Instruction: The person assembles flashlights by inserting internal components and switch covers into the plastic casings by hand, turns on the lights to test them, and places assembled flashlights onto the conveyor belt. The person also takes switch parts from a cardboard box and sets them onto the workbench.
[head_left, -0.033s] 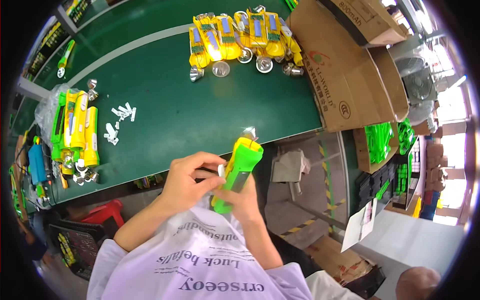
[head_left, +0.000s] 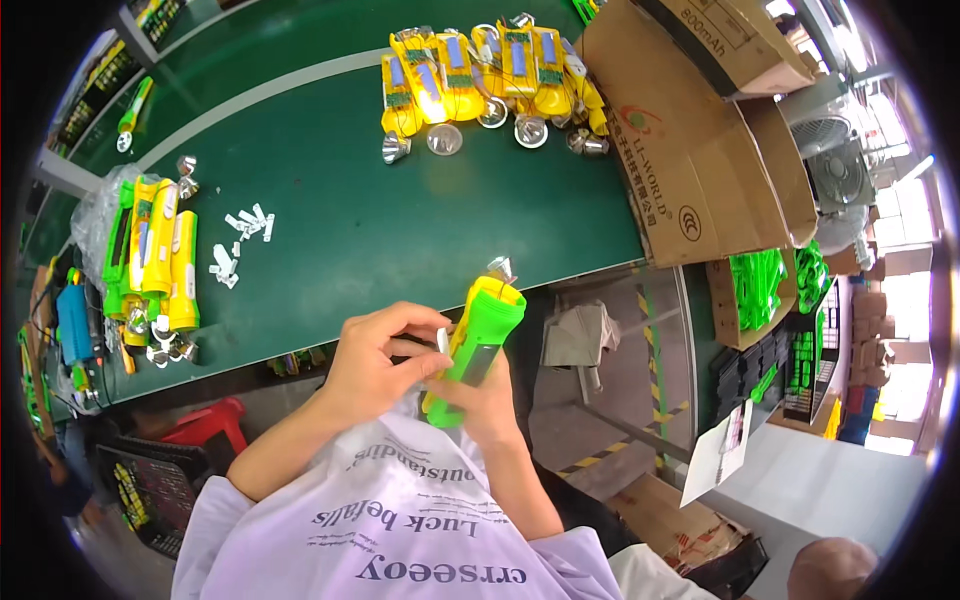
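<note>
A: Where is the flashlight body (head_left: pixel 487 322)?

B: In the right hand (head_left: pixel 490 400), in front of the shirt and across the tabletop's (head_left: pixel 330 200) near edge as seen from above. It tilts, its wide end pointing away from the wearer.

A: How is it gripped?

B: The right thumb lies across the green casing near its lower end; the fingers close around it, partly hidden behind.

A: And the left hand (head_left: pixel 372 365)?

B: Its thumb and index finger are nearly together, pinching a small white piece (head_left: pixel 442 342) right beside the body's yellow side. Whether the piece touches the body, I cannot tell.

A: What is at the wide end?

B: A silvery reflector (head_left: pixel 500 268), just beyond the opening.

A: Anything else about?

B: Loose white pieces (head_left: pixel 225 266) on the left of the tabletop, with green-and-yellow flashlights (head_left: pixel 152 245) farther left. Opened yellow flashlight halves (head_left: pixel 458 85) with reflectors sit in a row at the back, beside a large cardboard box (head_left: pixel 690 150).
</note>
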